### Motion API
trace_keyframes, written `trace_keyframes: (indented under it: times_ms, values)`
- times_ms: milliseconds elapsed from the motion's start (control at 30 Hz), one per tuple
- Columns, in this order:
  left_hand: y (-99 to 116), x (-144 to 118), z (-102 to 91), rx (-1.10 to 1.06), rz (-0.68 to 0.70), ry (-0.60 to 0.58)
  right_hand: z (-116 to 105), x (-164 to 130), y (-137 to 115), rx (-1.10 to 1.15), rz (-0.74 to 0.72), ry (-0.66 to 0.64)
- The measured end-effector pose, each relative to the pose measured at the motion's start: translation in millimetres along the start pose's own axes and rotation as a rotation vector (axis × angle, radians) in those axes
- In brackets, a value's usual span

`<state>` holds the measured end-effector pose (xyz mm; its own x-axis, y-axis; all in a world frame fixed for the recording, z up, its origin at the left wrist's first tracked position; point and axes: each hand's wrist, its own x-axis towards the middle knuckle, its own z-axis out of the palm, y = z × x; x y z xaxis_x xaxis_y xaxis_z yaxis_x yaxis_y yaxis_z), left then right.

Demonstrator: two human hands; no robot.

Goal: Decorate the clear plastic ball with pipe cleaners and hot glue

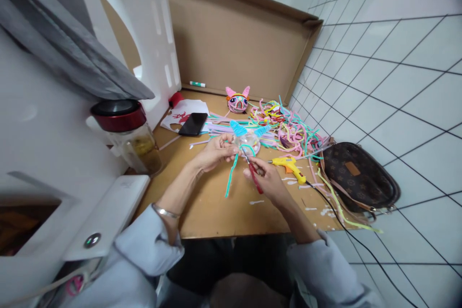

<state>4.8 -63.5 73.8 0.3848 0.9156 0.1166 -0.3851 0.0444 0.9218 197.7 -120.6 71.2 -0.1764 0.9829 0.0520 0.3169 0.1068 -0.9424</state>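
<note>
My left hand is closed on a clear round ball with blue ears, and a teal pipe cleaner hangs down from its fingers. More of that teal stem curves over the front of the ball. In my right hand are red-handled scissors, their tips up at the teal stem by the left fingertips. Whether the blades touch the stem I cannot tell. Just right of my right hand lies a yellow glue gun with a black cord.
A finished-looking pink-eared head stands behind the ball. Pipe cleaners are heaped at the back right. A phone lies on paper. At left stands a glass jug; at right, a brown bag. A cardboard panel borders the back.
</note>
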Motion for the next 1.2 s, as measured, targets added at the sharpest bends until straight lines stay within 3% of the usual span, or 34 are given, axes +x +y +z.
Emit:
trace_keyframes:
  times_ms: [467,633,800,1067,1200]
  values:
    - [1,-2,0.1,-0.024,-0.021,-0.089,1,6,-13,0.085,-0.062,-0.061]
    - [-9,0,2.2,-0.08,-0.007,-0.065,3,5,-20,0.172,-0.027,-0.077]
    - [-24,2,6.9,0.045,-0.054,-0.166,5,5,-24,0.198,-0.011,-0.134]
    - [-24,2,4.8,0.055,-0.049,-0.189,8,8,-16,0.146,-0.065,-0.12]
    - [-26,3,2.6,0.013,-0.063,-0.139,12,17,-7,0.137,-0.094,-0.142]
